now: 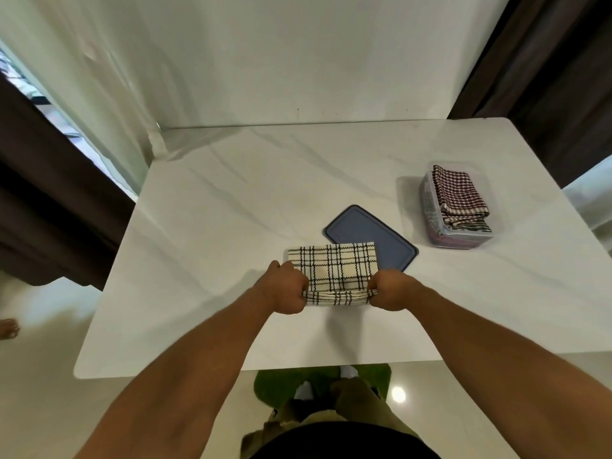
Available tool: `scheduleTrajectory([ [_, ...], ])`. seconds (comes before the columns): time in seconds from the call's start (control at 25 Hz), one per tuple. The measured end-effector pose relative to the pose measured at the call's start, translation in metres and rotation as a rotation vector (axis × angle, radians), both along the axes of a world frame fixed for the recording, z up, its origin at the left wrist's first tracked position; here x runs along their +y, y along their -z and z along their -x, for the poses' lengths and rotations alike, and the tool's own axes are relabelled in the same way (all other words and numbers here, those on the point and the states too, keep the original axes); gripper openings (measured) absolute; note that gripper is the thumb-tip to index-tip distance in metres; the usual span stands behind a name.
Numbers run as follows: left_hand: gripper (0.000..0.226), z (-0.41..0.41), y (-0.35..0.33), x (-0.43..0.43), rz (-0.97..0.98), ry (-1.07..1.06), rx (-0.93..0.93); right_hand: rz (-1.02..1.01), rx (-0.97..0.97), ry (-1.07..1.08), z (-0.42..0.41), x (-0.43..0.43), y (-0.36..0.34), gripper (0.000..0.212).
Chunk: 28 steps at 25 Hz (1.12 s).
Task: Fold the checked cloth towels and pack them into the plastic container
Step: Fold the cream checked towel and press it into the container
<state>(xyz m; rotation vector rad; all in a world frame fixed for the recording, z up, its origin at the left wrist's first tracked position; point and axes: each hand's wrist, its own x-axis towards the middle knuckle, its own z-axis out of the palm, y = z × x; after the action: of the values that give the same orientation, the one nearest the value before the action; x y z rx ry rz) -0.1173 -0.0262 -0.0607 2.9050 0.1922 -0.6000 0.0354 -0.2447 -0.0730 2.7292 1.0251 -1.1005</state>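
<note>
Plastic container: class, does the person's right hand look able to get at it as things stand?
Probably yes, once freed: the right hand grips the white checked towel now, but the container sits open on that side with bare table between.

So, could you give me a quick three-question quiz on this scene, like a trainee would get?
1. True or false: the left hand and right hand both grip the white checked towel.
2. What lies in the plastic container?
3. Where is the blue lid? A: on the container. B: flat on the table, partly under the white checked towel. C: on the floor.
Key: 1 true; 2 folded checked towels; 3 B.
</note>
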Motion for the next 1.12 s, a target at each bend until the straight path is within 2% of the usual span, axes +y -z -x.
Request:
scheduleTrajectory([
  [0.08,0.022,-0.005,0.005,0.0,0.219,-0.108,0.044,-0.07,0.041,0.084,-0.007,-0.003,0.002,0.019],
  [0.2,0.018,-0.013,0.011,0.007,0.613,-0.472,0.002,-0.401,0.196,0.376,-0.017,-0.01,0.003,0.007],
  [0.28,0.021,-0.02,0.014,0.014,0.762,-0.731,-0.082,-0.598,0.373,0.576,-0.023,-0.013,0.002,0.017],
  [0.36,0.008,-0.026,0.018,0.019,0.852,-0.916,-0.119,-0.657,0.451,0.666,-0.03,-0.011,0.007,0.02],
  [0.44,0.005,-0.032,0.026,0.02,0.849,-0.986,-0.157,-0.658,0.432,0.701,-0.035,-0.005,0.016,0.019],
  [0.52,0.008,-0.037,0.036,0.02,0.774,-0.989,-0.221,-0.631,0.306,0.683,-0.039,0.004,0.022,0.014],
  [0.68,0.014,-0.048,0.049,0.019,0.603,-0.975,-0.292,-0.553,0.124,0.622,-0.052,0.018,0.032,0.026],
  [1.12,0.021,-0.054,0.07,0.009,0.322,-0.999,-0.242,-0.313,-0.221,0.441,-0.06,0.03,0.052,0.034],
])
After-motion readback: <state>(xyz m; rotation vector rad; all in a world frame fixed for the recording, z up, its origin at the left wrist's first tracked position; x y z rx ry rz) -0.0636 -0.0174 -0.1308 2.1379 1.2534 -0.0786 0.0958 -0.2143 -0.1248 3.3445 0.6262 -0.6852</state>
